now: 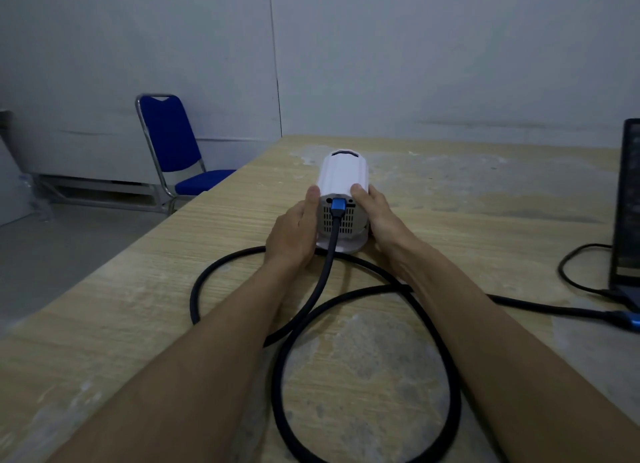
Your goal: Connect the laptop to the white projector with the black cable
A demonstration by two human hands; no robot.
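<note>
- Left hand (292,234): wrapped flat against the 9 o'clock flank of the projector (343,175), thumb up on the casing. Right hand (375,216): mirrors it on the 3 o'clock flank, thumb on top. Both clasp the body; neither touches the cable (322,282).
- Projector: stands on its base at the tabletop (485,199) centre, rear grille facing the person. A blue plug (338,205) sits in the rear port and appears seated; insertion depth cannot be confirmed.
- Risk: any turn or slide of the projector levers the stiff cable against the plug. Likely result is a partly withdrawn plug or strain on the port.
- Cable: runs from the plug toward 6 o'clock, forms a crossing loop beneath both forearms, then leads out at 3 o'clock.
- Risk: a forearm drawn back may catch the loop and drag the projector toward the person.
- Laptop (627,213): at the 3 o'clock edge, partly out of frame. A second blue plug (632,320) lies beside it; whether it is inserted cannot be told.
- Risk: if loose, the link is incomplete; cable tension may pull it away.
</note>
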